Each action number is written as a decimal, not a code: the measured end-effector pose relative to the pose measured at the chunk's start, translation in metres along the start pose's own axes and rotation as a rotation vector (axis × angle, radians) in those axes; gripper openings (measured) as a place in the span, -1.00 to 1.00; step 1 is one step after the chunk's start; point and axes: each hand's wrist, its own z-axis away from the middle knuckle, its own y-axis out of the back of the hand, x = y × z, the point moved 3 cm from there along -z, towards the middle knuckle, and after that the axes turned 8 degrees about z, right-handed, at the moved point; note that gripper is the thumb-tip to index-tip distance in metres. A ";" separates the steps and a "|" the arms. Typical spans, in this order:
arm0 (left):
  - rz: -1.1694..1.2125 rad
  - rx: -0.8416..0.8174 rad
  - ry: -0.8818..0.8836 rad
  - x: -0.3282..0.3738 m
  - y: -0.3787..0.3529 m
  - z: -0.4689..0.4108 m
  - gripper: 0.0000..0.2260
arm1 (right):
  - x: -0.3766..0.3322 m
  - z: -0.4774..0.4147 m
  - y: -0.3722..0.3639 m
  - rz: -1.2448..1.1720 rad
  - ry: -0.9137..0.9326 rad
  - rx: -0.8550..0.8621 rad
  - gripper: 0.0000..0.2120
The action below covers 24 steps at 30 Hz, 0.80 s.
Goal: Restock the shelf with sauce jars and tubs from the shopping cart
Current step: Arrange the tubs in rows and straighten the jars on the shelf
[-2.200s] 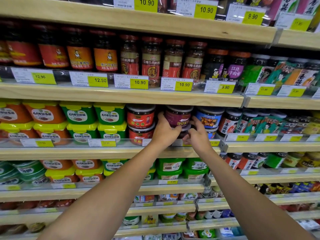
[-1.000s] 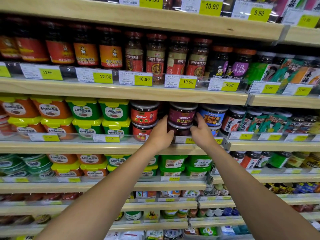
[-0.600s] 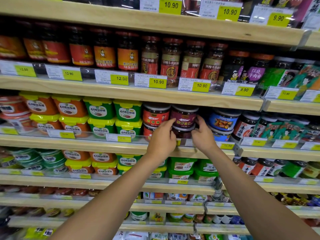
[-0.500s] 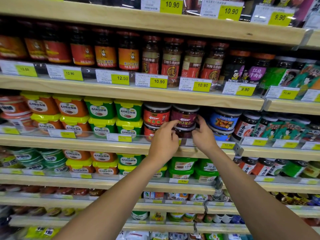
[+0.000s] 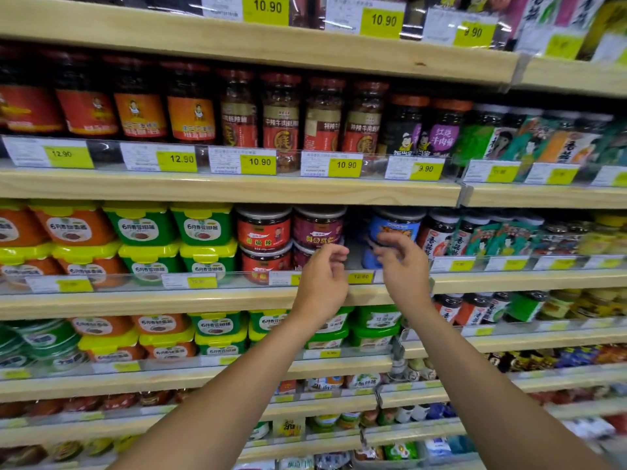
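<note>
On the middle shelf [image 5: 135,301], the purple jar [image 5: 319,228] is seen just above the left hand [image 5: 322,286]; its fingers and those of the right hand [image 5: 405,273] are loosely curled, with nothing gripped.

A left hand [image 5: 322,283] and right hand [image 5: 405,271] hover, fingers loosely curled and empty, before a wooden shelf [image 5: 169,300]. Behind them stands a purple-labelled jar [image 5: 317,228], between a red-labelled jar [image 5: 263,230] and a blue-labelled jar [image 5: 395,227]
</note>
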 end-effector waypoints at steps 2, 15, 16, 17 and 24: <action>-0.021 -0.097 0.017 0.006 -0.014 -0.004 -0.59 | 0.007 -0.001 0.015 -0.027 -0.033 0.167 -0.74; 0.046 -0.210 0.204 0.040 -0.057 -0.033 -0.43 | 0.038 -0.042 0.022 0.004 -0.187 -0.083 -0.54; 0.043 -0.214 0.206 0.037 -0.057 -0.032 -0.44 | 0.038 -0.041 0.022 -0.031 -0.197 -0.095 -0.55; 0.026 -0.216 0.202 0.036 -0.055 -0.032 -0.47 | 0.039 -0.040 0.021 -0.061 -0.205 -0.114 -0.54; -0.066 -0.197 0.174 0.031 -0.048 -0.036 -0.46 | 0.045 -0.052 0.018 -0.110 -0.201 -0.228 -0.50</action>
